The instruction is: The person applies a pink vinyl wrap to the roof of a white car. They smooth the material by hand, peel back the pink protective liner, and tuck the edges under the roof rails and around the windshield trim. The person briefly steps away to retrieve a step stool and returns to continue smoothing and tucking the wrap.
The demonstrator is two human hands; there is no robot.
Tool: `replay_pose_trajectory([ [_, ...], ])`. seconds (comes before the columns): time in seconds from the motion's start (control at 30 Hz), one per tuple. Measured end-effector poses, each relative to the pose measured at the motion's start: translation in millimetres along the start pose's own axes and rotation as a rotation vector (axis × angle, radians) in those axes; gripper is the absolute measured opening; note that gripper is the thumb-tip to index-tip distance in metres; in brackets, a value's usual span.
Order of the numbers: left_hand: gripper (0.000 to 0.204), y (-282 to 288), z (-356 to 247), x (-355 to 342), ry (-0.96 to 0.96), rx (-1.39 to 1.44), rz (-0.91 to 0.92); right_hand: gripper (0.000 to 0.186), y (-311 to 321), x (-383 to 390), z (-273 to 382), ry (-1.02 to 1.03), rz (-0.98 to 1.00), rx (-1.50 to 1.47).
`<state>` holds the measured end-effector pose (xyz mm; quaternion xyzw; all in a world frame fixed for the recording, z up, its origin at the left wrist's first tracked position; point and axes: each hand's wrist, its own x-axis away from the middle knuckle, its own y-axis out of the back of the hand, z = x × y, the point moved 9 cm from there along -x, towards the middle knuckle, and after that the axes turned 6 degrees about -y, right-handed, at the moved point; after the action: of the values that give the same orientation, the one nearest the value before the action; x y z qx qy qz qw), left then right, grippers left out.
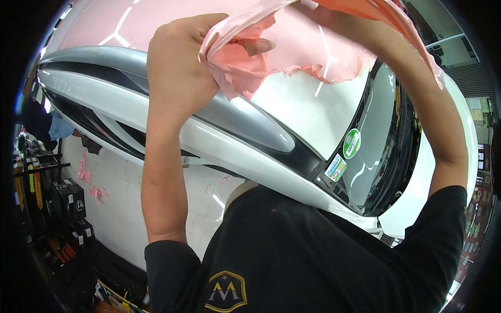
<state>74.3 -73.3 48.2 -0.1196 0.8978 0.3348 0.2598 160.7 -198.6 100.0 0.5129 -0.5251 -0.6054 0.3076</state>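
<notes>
My left hand (pixel 176 67) grips a crumpled sheet of pink film (pixel 239 68), a finger showing among its folds. At the top, my right hand (pixel 321 15) reaches under a raised strip of that film; its fingers are mostly hidden. Below lies a white car roof (pixel 318 109), partly covered in pink film with a torn edge. A silver roof rail (pixel 271 133) runs beside my left wrist, and the windshield (pixel 373 130), with stickers, is under my right forearm.
The white car door side (pixel 94 101) curves along the left. On the tiled floor (pixel 120 193) lie pink scraps (pixel 96 193). A dark rack with boxes (pixel 70 201) stands at the far left, near some dark and blue cloth (pixel 57 125). A wall display (pixel 477 219) is at far right.
</notes>
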Motion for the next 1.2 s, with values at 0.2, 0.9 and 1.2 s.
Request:
replay_pose_trajectory([
  [0.2, 0.033, 5, 2, -2, 0.01, 0.033, -0.052, 0.022, -32, 36, -2, -0.19, -0.007, -0.501],
  [0.9, 0.041, 4, 8, 14, -0.415, -0.367, -0.022, 0.014, -56, 14, 12, -0.544, 0.366, -0.445],
  [1.2, 0.027, 9, -4, -1, -0.109, -0.021, -0.144, 0.021, -57, 6, -8, -0.066, 0.359, -0.395],
])
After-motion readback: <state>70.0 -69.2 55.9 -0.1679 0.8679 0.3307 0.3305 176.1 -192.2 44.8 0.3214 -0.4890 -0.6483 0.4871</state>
